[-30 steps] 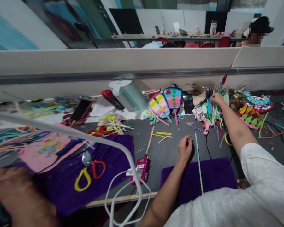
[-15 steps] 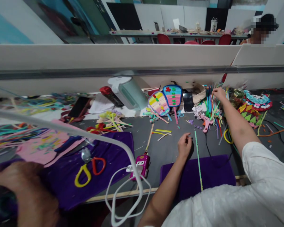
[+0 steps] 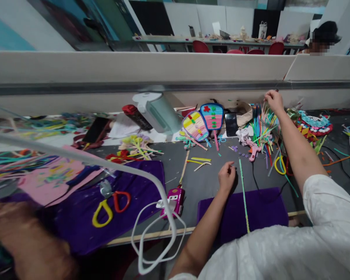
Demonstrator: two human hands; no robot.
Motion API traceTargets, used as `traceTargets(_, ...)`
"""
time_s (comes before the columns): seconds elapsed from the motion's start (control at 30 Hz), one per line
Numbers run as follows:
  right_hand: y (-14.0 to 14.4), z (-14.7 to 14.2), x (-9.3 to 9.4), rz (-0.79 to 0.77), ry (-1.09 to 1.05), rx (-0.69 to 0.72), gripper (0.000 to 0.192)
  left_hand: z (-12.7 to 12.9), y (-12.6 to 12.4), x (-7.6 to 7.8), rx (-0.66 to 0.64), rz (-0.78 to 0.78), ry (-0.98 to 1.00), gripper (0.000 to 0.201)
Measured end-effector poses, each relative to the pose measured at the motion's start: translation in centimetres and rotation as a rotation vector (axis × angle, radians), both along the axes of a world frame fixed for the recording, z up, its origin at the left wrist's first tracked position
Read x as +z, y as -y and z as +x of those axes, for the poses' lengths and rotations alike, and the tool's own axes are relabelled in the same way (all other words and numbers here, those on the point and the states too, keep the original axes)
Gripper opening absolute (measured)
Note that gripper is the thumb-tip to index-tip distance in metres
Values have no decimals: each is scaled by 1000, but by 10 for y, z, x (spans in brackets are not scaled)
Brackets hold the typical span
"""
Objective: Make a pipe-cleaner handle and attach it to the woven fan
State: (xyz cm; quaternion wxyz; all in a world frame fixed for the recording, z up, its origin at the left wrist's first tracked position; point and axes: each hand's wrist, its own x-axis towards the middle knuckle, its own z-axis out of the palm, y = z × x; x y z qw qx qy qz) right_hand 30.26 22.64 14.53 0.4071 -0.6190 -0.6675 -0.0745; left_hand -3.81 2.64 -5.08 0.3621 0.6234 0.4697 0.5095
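Observation:
My right hand (image 3: 274, 102) is raised at the top of an upright bunch of pipe cleaners (image 3: 258, 124), its fingers pinched on a pipe cleaner there. Low over the dark table, my left hand (image 3: 226, 177) is half curled with thumb and fingers together. Whatever small thing may be in it is hidden. Just right of it lies a long green pipe cleaner (image 3: 242, 186), running across a purple cloth (image 3: 262, 210) towards me. A pink glue gun (image 3: 254, 151) rests below the bunch, with small purple coils (image 3: 235, 148) beside it.
Another person's blurred hand (image 3: 20, 237) is at far left. Scissors (image 3: 103, 217) lie on another purple cloth (image 3: 140, 194). A white cable (image 3: 160, 182) arches past a pink power socket (image 3: 177, 200). Behind are a kettle (image 3: 159, 112), two fan-shaped pieces (image 3: 212, 116) and a phone (image 3: 231, 124).
My right hand has moved up and slightly right at the bunch, and pale pipe cleaners fan out more beneath it. My left hand stays nearly in place. The other person's hand has shifted.

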Motion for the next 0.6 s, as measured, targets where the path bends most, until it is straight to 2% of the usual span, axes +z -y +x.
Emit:
traceTargets(0.2, 16, -10, 49, 212, 5, 17, 45, 1, 1, 4, -10, -45, 79, 17)
traceTargets(0.33, 35, -18, 74, 291, -10, 10, 49, -1, 2, 6, -14, -79, 105, 17)
traceTargets(0.47, 56, -26, 93, 341, -112, 26, 39, -1, 2, 8, -8, -106, 126, 17)
traceTargets(0.6, 74, -35, 106, 446, -402, 139, 22, 0, 0, 8, 36, -125, 167, 20)
